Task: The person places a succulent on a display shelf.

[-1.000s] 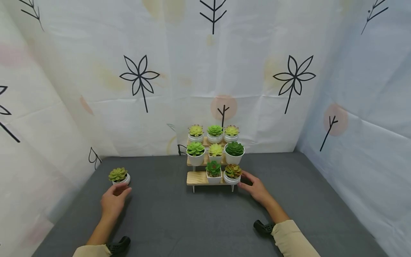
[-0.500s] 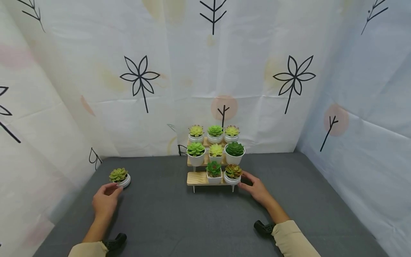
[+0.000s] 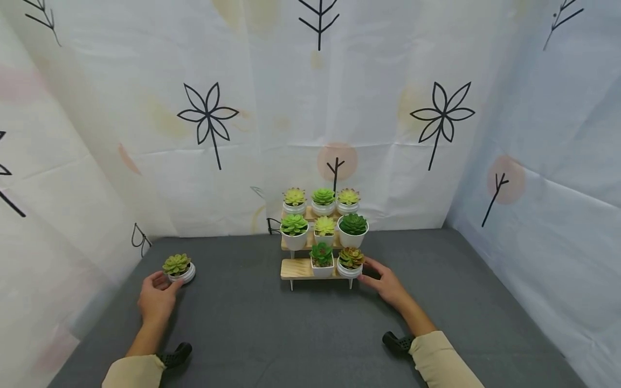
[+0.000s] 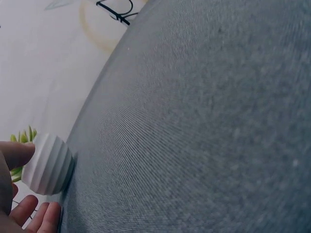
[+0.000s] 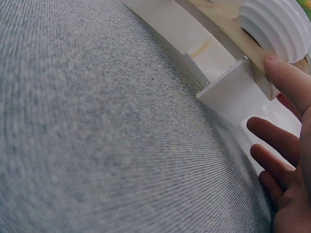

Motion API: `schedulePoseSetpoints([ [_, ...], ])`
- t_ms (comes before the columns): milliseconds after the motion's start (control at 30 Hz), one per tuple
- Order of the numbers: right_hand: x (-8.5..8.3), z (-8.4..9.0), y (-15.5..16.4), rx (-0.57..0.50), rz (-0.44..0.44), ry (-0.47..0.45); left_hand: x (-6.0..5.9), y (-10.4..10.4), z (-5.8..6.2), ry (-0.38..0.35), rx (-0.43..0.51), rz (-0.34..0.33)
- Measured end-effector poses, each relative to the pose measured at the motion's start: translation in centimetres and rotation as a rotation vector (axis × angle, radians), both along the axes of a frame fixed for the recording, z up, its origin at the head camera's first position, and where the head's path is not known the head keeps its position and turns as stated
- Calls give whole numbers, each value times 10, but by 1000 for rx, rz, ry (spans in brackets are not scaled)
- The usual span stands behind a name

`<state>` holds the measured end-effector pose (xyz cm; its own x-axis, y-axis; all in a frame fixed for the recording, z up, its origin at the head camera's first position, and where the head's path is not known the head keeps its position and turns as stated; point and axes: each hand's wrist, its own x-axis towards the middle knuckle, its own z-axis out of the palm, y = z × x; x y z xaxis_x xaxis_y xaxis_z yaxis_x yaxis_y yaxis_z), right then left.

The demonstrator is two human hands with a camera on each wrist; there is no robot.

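Observation:
In the head view my left hand [image 3: 156, 299] is at a small succulent in a ribbed white pot [image 3: 183, 275] on the grey table. Its thumb lies along the pot's near side, the fingers at the left. The left wrist view shows the thumb overlapping the top of this pot [image 4: 47, 165], with loosely bent fingers [image 4: 50, 217] below. At the wooden tiered stand [image 3: 297, 268], my right hand [image 3: 388, 285] reaches a brownish succulent [image 3: 351, 258] on the lowest shelf. Its thumb [image 5: 284, 77] touches the white pot [image 5: 274, 29]; the other fingers spread loosely, the index finger mostly hidden.
A green succulent in a square pot [image 3: 322, 260] stands left of the brownish one. Several more potted succulents fill the middle and top shelves, including a dark green one [image 3: 352, 229]. A patterned white cloth [image 3: 233, 178] hangs behind the table [image 3: 252, 323].
My left hand has shifted left from in front of the succulent, and its fingers have come up along the pot's left side. The right hand has stayed at the stand.

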<state>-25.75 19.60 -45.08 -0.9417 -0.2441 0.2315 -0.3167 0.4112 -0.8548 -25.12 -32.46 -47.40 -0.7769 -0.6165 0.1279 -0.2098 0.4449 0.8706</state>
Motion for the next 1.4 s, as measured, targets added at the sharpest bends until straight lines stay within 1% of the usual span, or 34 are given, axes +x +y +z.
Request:
schedulePoseSetpoints([
  [233, -1, -1, 1, 4, 5, 10, -4, -4, 0, -52, 26, -39],
  [500, -3, -5, 2, -9, 15, 4, -11, -7, 1, -90, 44, -56],
  [633, -3, -4, 2, -4, 11, 6, -15, -8, 4, -119, 31, -69],
  [900, -2, -4, 2, -15, 6, 4, -23, -12, 5, -198, -17, -135],
  [1100, -2, -4, 3, -21, 14, -5, -25, -12, 6, -198, -49, -171],
  [1400, -2, -3, 2, -15, 10, -8, -23, -9, 6, -186, -36, -154],
])
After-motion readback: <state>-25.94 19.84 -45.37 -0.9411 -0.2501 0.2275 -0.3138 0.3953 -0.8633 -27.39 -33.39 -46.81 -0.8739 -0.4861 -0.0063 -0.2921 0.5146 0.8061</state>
